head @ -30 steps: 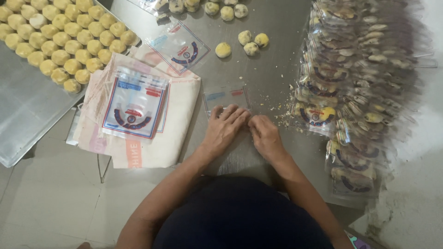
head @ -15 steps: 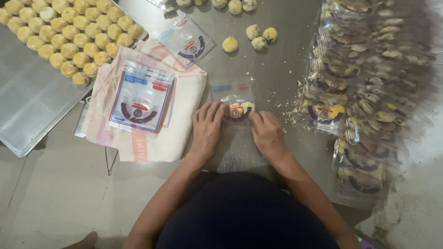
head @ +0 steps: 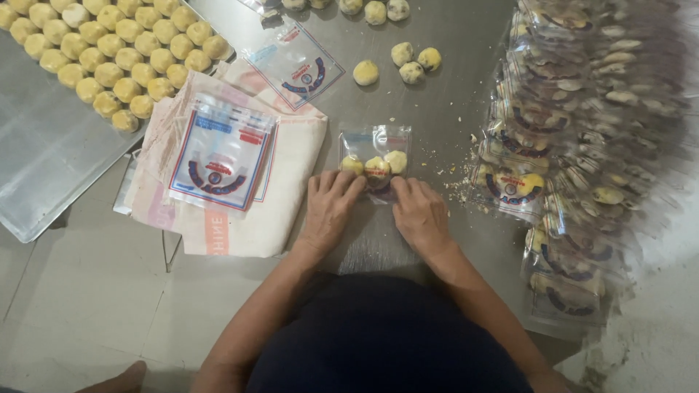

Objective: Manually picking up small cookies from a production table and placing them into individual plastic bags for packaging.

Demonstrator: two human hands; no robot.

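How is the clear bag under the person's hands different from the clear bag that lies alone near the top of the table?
The bag under the hands holds three round yellow pastries; the lone bag looks flat and empty. The left hand and right hand press on the first bag's near end; nothing touches the lone bag. The first lies square to the person, the lone bag is turned at an angle. Both are clear with the same red and blue print, and rest on the metal table.

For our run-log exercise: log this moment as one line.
left hand: on clear bag | right hand: on bag | bag: three yellow cookies inside | surface: metal table
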